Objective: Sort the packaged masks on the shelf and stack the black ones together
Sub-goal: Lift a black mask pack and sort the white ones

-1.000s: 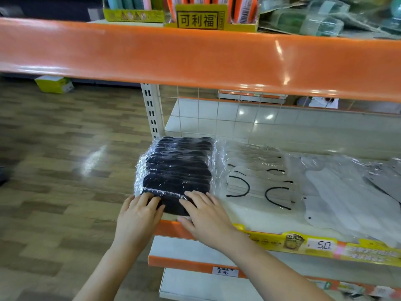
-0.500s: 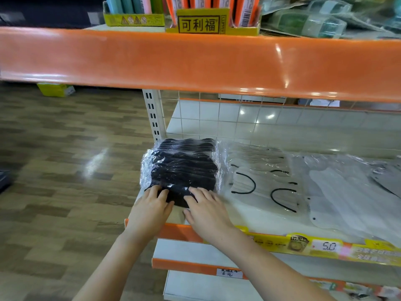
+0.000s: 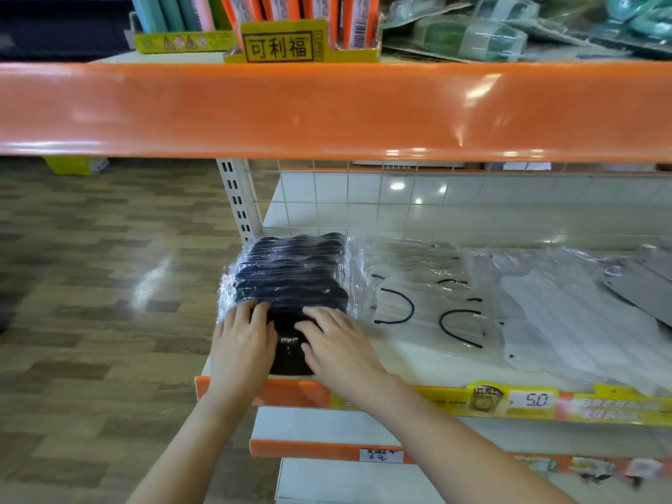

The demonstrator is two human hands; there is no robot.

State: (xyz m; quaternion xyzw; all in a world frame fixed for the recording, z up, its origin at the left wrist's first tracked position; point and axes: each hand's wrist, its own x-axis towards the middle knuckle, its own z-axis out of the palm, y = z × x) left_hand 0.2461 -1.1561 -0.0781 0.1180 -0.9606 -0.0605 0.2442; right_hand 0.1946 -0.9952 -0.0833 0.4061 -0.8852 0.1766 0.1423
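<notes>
A stack of black masks in clear plastic packs [image 3: 291, 274] lies at the left end of the white shelf [image 3: 418, 361]. My left hand [image 3: 242, 343] rests flat on the stack's near left corner, fingers straight. My right hand [image 3: 336, 349] lies flat on the near right part, fingers spread. To the right lie packs of white masks with black ear loops [image 3: 418, 303], then more white mask packs [image 3: 567, 314] and grey ones [image 3: 647, 281] at the far right.
An orange shelf edge [image 3: 327, 110] hangs overhead, carrying boxed goods [image 3: 291, 38]. The shelf's front lip has a yellow price strip [image 3: 527, 400]. A perforated white upright [image 3: 236, 198] stands behind the stack. Wood-look floor [image 3: 91, 285] lies to the left.
Both hands have stayed on the near edge of the black stack, sliding a little further onto it. The camera has moved closer and tilted up slightly.
</notes>
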